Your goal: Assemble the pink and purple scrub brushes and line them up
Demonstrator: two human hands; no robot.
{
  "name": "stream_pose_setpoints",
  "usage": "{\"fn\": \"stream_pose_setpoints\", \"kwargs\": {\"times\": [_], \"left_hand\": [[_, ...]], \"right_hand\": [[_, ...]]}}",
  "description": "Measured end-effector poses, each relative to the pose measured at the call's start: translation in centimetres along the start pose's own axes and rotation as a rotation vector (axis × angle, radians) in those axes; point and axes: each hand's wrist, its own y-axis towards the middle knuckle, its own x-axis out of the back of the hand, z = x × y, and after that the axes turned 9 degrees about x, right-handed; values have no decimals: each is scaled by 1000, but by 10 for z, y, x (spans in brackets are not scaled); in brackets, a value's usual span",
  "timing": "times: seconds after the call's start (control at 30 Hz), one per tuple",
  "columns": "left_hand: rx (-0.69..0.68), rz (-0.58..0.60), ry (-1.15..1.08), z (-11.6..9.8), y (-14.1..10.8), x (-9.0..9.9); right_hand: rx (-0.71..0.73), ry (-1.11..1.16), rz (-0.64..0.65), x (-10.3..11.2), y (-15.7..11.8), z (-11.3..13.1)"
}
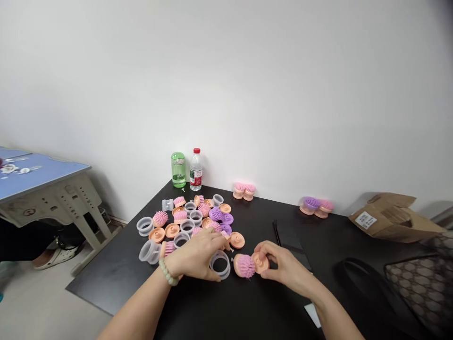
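Observation:
My right hand (281,267) pinches a peach round disc (261,263) with a small knob in its middle. Touching the disc's left side, a brush head (245,266) with pink bristles and a peach base lies tipped on the black table. My left hand (198,255), wearing a beaded bracelet (167,273), reaches over the edge of a pile of parts, its thumb and fingers apart. A clear plastic ring (220,265) lies beside its thumb. Another peach disc (237,240) sits just past its fingertips, where small parts are partly hidden.
The pile holds clear rings (145,226), pink brush heads (160,218) and purple pieces (215,214). A green bottle (178,170) and a water bottle (196,171) stand behind. Paired brushes (244,191) line the wall. A black stick (276,232), paper bag (392,219) and patterned bag (417,288) lie right.

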Motion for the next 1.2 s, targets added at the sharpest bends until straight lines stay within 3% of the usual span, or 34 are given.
{"fn": "stream_pose_setpoints", "kwargs": {"times": [0.2, 0.47, 0.6, 0.77, 1.0, 1.2], "left_hand": [[-13, 50, 176, 2, 1, -10], [-80, -112, 94, 2, 4, -18], [-147, -125, 126, -4, 5, -24], [-41, -127, 252, -13, 7, -27], [36, -228, 390, -5, 15, -29], [-16, -362, 288, -8, 12, -27]], "right_hand": [[-9, -185, 41, -14, 4, 2], [97, -231, -9, -34, 5, 7], [99, -233, -48, -45, 6, 12], [127, -241, -140, -57, 18, 9], [114, -272, -166, -53, 39, -3], [129, -299, -208, -45, 14, 8]]}}
